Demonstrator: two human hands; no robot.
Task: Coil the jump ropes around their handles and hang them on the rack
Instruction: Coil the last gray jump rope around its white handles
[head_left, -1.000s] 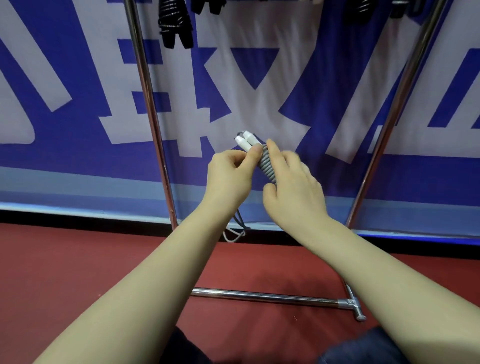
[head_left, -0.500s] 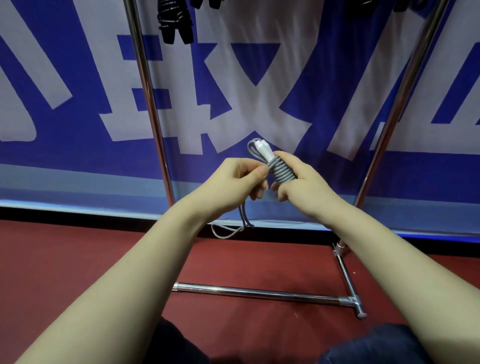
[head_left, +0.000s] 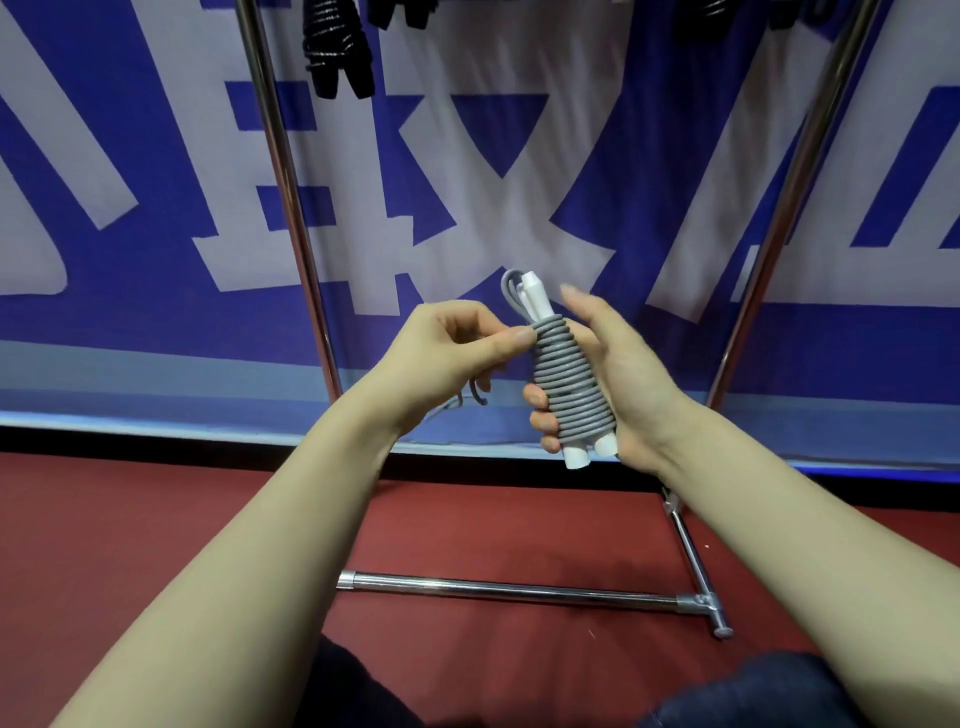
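right hand (head_left: 631, 382) grip curled round coiled grey jump rope (head_left: 571, 387); left hand (head_left: 447, 348) grip pinching rope at top turn.

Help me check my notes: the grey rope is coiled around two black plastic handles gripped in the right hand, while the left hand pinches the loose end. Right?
One slip: the two plastic handles are white, not black, as the head view shows. The coiled grey rope is gripped in the right hand, and the left hand pinches its loose end.
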